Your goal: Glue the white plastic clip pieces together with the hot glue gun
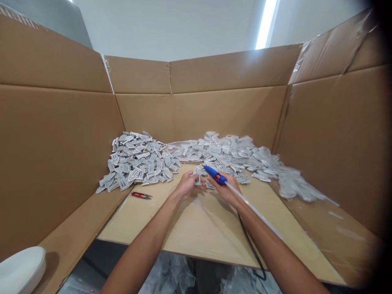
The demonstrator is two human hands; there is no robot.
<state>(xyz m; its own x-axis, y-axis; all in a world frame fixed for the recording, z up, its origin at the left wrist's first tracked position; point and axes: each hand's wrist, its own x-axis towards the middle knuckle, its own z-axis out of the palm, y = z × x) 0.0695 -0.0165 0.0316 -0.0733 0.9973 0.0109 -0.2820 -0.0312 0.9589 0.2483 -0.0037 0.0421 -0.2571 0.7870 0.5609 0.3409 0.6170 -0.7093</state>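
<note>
Near the middle of the wooden board (183, 237), my left hand (186, 184) is closed on a small grey-and-white piece (197, 179). Beside it, my right hand (225, 190) grips a blue glue gun (215, 174), its tip pointing up and left toward the piece. A long clear stick runs back from the gun over my right forearm, and a black cord hangs below. Many similar pieces form a heap (134, 157) at the back left. Just beyond my hands lie more loose pieces (241, 176).
Red snips (141, 195) lie on the board's left side. Plastic-wrapped pieces (232, 151) spread across the back and right. Cardboard walls (226, 110) surround the board. A white round object (23, 269) sits at the lower left. Plastic bags (171, 273) show below the front edge.
</note>
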